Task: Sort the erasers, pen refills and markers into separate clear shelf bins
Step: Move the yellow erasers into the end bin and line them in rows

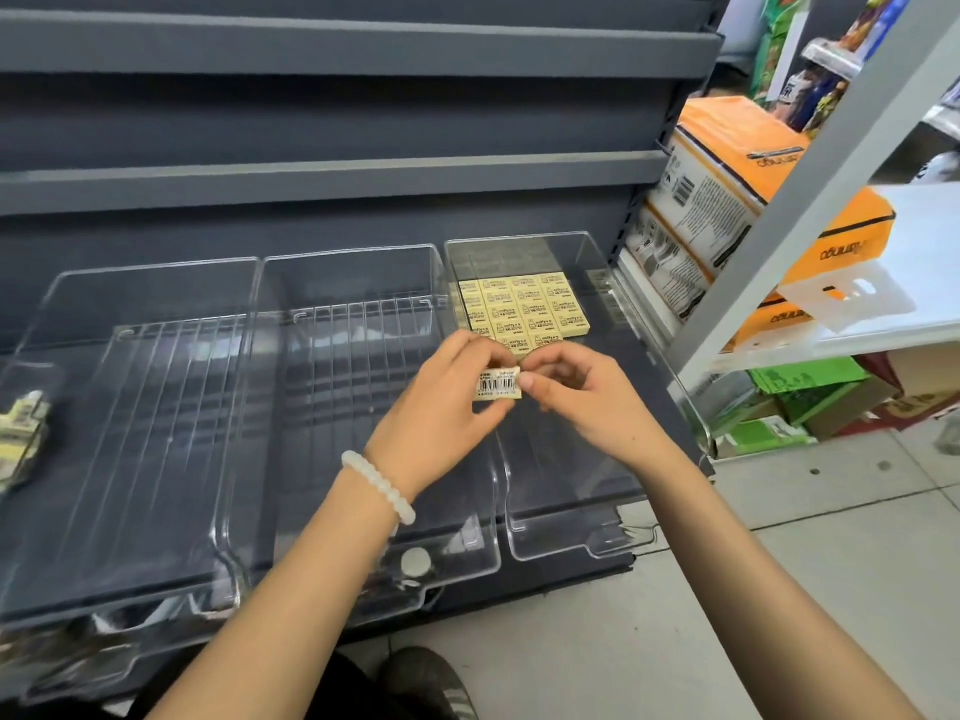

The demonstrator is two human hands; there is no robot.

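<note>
While hands [447,402] hide bin [597,543], perhaps erasers [21,433] leftward

A shop: dark metal display shelves [332,168], clear shelf bins [363,407], stacked boxed goods [727,179] and packaged stock [800,397] on the floor.

3 clear bins [358,283]; 1 held eraser [497,385]; 2 hands [441,402].
</note>
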